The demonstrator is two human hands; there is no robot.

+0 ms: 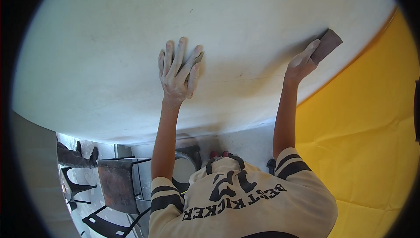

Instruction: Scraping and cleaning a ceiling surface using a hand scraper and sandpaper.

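A large white, dusty panel [210, 14] fills the upper part of the view. My left hand [177, 69] lies flat on it with fingers spread. A small brown sanding piece [199, 57] peeks out from under its fingers, pressed to the panel. Further right and higher, my right hand [302, 65] grips a dark brown sanding block [327, 44] by its lower end and holds it against the panel near the panel's right edge. Both forearms reach up from my striped cream shirt [245, 203] at the bottom.
A yellow sheet [372, 128] covers the area right of the panel. Below the panel stand a dark rusty stool [116, 183], black chair frames [76, 190] and a round white bucket [183, 168]. Another person's dark boots [78, 157] show at far left.
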